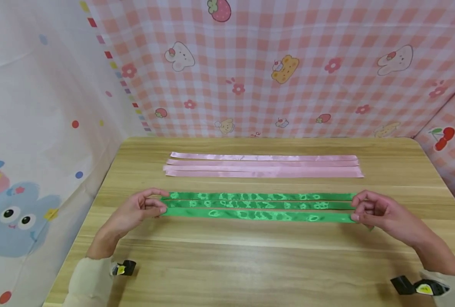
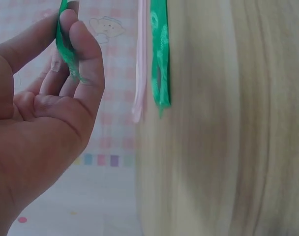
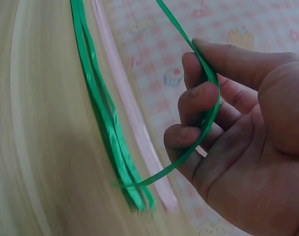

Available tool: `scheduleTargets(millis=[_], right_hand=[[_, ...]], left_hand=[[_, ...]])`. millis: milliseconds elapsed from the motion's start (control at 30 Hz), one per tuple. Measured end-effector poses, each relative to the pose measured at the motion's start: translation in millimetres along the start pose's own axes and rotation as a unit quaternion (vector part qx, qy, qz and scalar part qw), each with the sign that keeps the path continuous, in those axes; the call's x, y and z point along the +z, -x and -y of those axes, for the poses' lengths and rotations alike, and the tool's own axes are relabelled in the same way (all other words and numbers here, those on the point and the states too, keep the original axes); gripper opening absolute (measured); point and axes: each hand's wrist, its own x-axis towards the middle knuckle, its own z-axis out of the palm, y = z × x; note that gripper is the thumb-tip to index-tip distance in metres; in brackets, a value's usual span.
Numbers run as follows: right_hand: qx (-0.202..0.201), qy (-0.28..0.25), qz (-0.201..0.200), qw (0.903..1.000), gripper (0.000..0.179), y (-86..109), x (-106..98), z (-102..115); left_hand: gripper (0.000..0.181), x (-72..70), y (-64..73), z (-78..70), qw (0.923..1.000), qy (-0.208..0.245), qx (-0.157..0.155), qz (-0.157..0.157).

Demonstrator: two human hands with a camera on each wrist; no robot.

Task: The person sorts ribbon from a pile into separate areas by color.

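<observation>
A shiny green ribbon is stretched straight between the two hands, the nearest of three green strips in the head view. My left hand pinches its left end between thumb and fingers; in the left wrist view the short tail hangs into the palm. At the other end my right hand pinches the ribbon, and a longer tail curves past the curled fingers in the right wrist view. Both wrist views show this ribbon raised off the table. Two more green ribbons lie side by side just behind it.
Several pale pink ribbons lie in parallel rows farther back on the wooden table. A pink checked cloth hangs behind the table, and a white printed cloth hangs at the left.
</observation>
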Motion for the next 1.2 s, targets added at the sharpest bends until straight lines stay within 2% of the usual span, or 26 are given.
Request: scheduleTargets(millis=[333,567,700,1000,1200], right_hand=[[0.025,0.007,-0.017,0.9995,0.018,12.3,-14,-22],[0.031,0.008,-0.034,0.9989,0.018,19.1,-22,-37],[0.034,-0.002,-0.043,0.9985,0.021,21.1,-24,-44],[0.102,0.021,-0.089,0.9905,0.011,22.1,-27,-53],[0.120,0.025,-0.118,0.9855,0.011,19.1,-23,-58]], left_hand=[[0.047,-7.3,4.0,10.3,0.9976,-0.027,-0.041,-0.049],[0.045,-15.6,6.8,20.1,0.9981,0.003,-0.039,-0.048],[0.049,-18.2,5.8,26.3,0.9970,0.003,-0.052,-0.057],[0.047,-20.2,4.4,32.7,0.9949,0.019,-0.070,-0.070],[0.046,-19.0,2.9,36.7,0.9925,0.022,-0.083,-0.087]])
